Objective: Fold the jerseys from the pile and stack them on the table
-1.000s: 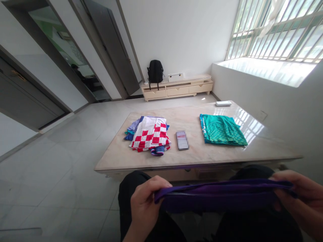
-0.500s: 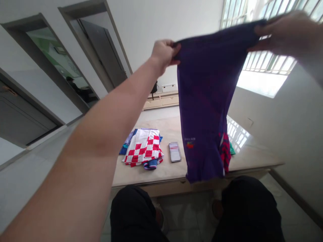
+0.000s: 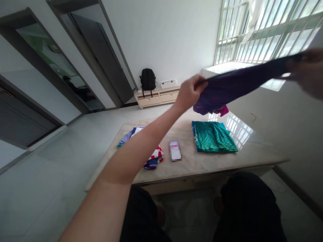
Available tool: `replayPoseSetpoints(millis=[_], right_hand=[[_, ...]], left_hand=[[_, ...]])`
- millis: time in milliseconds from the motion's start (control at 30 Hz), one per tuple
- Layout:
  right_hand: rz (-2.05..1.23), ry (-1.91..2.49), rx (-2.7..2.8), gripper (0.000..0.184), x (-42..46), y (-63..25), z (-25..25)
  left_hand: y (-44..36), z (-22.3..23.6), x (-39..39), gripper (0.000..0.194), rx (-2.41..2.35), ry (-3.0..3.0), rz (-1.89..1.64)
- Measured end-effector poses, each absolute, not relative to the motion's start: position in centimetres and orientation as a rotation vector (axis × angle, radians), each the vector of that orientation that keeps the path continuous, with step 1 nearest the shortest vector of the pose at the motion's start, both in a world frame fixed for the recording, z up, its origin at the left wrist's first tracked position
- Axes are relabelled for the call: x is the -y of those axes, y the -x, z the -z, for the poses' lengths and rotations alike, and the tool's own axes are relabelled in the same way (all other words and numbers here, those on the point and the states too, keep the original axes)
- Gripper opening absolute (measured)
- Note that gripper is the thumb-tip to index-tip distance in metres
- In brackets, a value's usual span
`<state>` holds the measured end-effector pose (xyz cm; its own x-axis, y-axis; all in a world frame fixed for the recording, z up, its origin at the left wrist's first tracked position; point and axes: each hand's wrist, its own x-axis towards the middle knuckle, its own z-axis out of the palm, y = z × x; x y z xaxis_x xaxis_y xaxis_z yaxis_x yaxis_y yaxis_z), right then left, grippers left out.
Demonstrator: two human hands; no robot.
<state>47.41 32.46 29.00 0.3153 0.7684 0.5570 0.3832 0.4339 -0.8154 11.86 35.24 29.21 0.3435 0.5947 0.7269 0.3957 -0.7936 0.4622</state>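
Observation:
A dark purple shirt [image 3: 232, 84] is stretched in the air between my two hands, above the far side of the table. My left hand [image 3: 190, 90] pinches one end of it, fingers closed. At the right edge my right hand [image 3: 306, 72] grips the other end, blurred and partly out of view. A bit of pink-and-dark patterned cloth [image 3: 222, 110] shows under the purple fabric. Below lies a folded green shirt [image 3: 215, 137], flat on the table. A pile of clothes with a red-and-white checked shirt [image 3: 157, 154] is partly hidden behind my left forearm.
A phone-shaped object [image 3: 175, 150], its face pixelated, lies mid-table on the marble-look tabletop [image 3: 186, 169]. Beyond stands a low cabinet [image 3: 151, 100] with a black backpack [image 3: 148, 80] and a white box [image 3: 168, 84]. A barred window [image 3: 267, 33] is at right.
The purple shirt has swung from hanging down in front of me to up and away. My left hand moved right and lower. The green shirt is now uncovered.

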Motion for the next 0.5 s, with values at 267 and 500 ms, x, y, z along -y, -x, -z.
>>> replayPoseSetpoints(millis=[267,500], right_hand=[[-0.825,1.493,0.922,0.039,-20.3,-45.8,-2.8],[-0.853,1.582,0.891,0.038,-17.3,-44.9,0.9]], left_hand=[[-10.9,-2.2,-23.6,0.016,-0.995,-2.197,-1.121],[-9.4,2.5,-20.1,0.011,-1.083,-2.020,-1.028]])
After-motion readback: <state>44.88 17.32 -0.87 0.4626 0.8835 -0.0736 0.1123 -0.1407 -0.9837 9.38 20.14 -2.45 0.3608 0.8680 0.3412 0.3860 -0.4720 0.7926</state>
